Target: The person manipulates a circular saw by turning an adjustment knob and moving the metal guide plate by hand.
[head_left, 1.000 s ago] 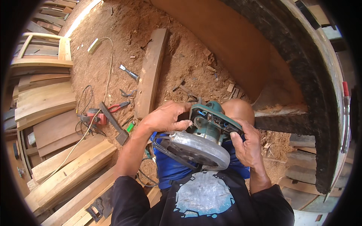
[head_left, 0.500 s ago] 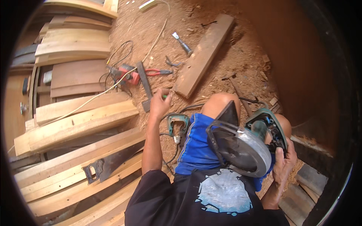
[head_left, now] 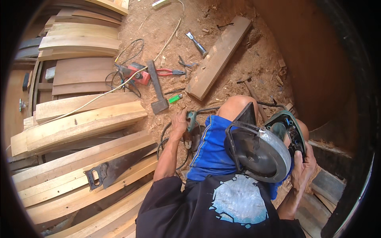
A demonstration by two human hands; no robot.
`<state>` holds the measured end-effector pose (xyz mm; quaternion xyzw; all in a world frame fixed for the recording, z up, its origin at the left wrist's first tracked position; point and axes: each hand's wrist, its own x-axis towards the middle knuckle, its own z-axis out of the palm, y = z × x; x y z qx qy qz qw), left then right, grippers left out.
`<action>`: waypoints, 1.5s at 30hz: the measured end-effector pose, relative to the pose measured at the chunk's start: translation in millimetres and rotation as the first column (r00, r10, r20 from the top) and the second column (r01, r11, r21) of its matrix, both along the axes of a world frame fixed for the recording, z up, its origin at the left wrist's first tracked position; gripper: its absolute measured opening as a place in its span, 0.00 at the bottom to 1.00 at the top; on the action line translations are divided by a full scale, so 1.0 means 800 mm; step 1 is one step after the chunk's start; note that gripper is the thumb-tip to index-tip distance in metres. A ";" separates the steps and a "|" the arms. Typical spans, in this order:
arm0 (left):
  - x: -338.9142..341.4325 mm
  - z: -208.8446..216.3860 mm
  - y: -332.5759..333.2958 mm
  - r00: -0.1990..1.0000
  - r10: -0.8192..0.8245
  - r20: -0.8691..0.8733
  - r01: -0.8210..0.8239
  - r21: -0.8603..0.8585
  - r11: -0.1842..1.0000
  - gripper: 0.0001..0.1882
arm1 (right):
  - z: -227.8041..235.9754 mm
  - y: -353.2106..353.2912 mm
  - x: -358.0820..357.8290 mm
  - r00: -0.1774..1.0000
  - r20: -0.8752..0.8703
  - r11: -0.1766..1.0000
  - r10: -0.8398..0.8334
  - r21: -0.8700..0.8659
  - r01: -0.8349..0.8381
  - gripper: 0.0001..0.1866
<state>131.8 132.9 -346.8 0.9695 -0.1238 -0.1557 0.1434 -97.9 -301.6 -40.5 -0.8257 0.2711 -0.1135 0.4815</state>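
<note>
My right hand (head_left: 303, 162) is closed around the rear handle of a circular saw (head_left: 256, 154), which rests across my lap. The handle housing (head_left: 287, 129) is open on one side, with wires and a black part showing inside. My left hand (head_left: 179, 126) is closed at the edge of a loose teal handle cover (head_left: 191, 119), beside my left knee; its fingertips are partly hidden. A green lighter (head_left: 175, 98) lies on the ground just beyond that hand. Close by are a hammer (head_left: 158, 89) and red-handled pliers (head_left: 168, 72).
Stacked boards (head_left: 79, 127) fill the left side, with a handsaw (head_left: 115, 168) on them. A red power tool (head_left: 137, 73) with its cord lies beyond. Ahead are a thick plank (head_left: 218, 57) and a chisel-like tool (head_left: 196, 43) on sawdust. A brown panel (head_left: 309, 71) stands at right.
My left hand has come back toward me, from the green lighter to the teal handle cover. The lighter now lies uncovered on the ground. My right hand still holds the circular saw.
</note>
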 end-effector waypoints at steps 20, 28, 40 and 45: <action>0.018 0.352 -0.139 0.879 -0.319 -0.353 -0.468 -0.764 -0.444 0.25 | -0.010 -0.001 0.009 0.984 0.175 0.995 0.025 0.090 -0.041 0.13; 0.035 0.411 -0.221 0.939 -0.216 -0.268 -0.340 -0.825 -0.452 0.17 | -0.005 -0.001 0.013 0.982 0.186 0.995 0.029 0.092 -0.047 0.15; 0.045 0.390 -0.303 0.816 -0.508 -0.275 -0.519 -0.735 -0.436 0.14 | -0.004 -0.011 0.010 0.985 0.167 0.977 0.044 0.199 -0.077 0.18; 0.027 0.391 -0.324 0.844 -0.461 -0.274 -0.463 -0.807 -0.367 0.11 | -0.009 -0.018 0.015 0.981 0.179 0.972 0.067 0.209 -0.104 0.20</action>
